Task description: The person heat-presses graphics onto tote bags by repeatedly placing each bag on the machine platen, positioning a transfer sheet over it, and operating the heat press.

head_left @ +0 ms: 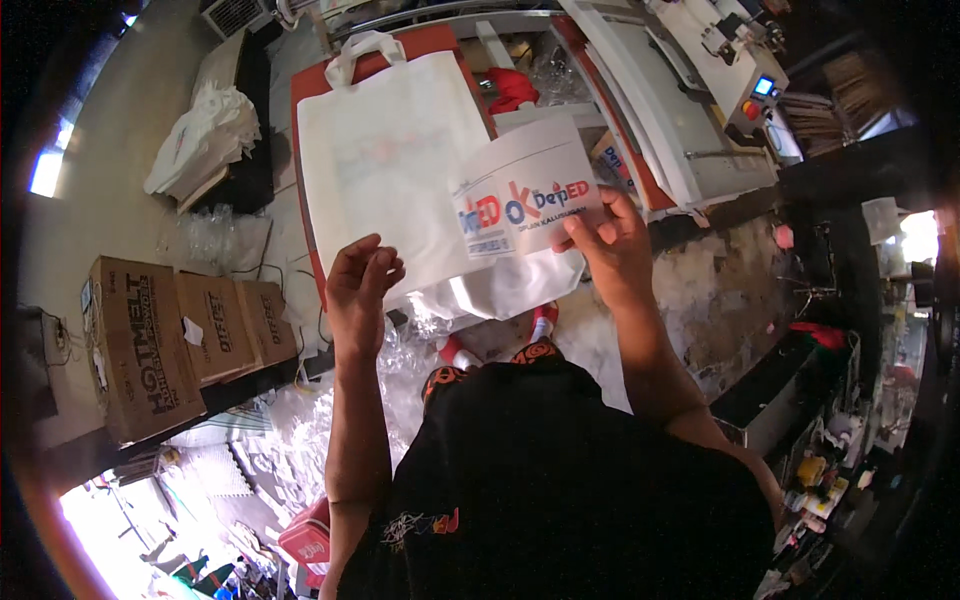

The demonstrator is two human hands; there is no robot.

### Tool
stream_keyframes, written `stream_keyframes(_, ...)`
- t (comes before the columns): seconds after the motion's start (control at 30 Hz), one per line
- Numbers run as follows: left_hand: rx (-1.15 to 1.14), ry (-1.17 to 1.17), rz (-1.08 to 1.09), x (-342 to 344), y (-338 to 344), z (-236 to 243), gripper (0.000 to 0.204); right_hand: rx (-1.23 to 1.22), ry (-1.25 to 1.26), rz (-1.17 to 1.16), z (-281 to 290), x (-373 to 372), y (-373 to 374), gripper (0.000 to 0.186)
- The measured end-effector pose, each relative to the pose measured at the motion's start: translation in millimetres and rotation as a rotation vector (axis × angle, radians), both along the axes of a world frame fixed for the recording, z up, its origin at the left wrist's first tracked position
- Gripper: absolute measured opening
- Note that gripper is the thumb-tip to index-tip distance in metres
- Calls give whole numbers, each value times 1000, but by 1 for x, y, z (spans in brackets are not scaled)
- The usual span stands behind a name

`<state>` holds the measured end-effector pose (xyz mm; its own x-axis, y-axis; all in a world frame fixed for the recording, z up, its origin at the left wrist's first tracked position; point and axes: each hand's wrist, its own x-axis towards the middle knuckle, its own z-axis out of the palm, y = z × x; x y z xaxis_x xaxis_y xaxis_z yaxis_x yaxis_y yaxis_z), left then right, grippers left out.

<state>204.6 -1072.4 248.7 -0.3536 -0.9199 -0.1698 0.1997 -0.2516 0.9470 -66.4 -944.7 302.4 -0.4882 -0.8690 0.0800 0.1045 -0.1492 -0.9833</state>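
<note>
My right hand (615, 245) grips the right edge of a printed transfer sheet (560, 150) between thumb and fingers. Blue and red lettering runs across the sheet's lower part, and it is held above the right side of a white tote bag (400, 185). That bag lies spread on a red board (310, 85), its handle loop at the far end and a faint coloured print showing through. Over the bag's near left edge is my left hand (365, 275), fingers loosely curled and apart, with nothing visible in them.
A white machine with a small control box (757, 97) stands at the far right. Stacked white bags (210, 135) lie on a stand at the far left, above brown cartons (145, 345). Clear plastic wrappings (340, 420) cover the floor near my feet. A dark bench (785, 385) is on the right.
</note>
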Motion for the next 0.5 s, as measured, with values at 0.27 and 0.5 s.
stream_keyframes(0.27,533,393,-583,-105,30,-42,67,-79,-69,-151,22,-55,63,35)
stream_keyframes(0.5,43,206,-585,-161,29,33,14,93,232,-630,76,-63,148,21)
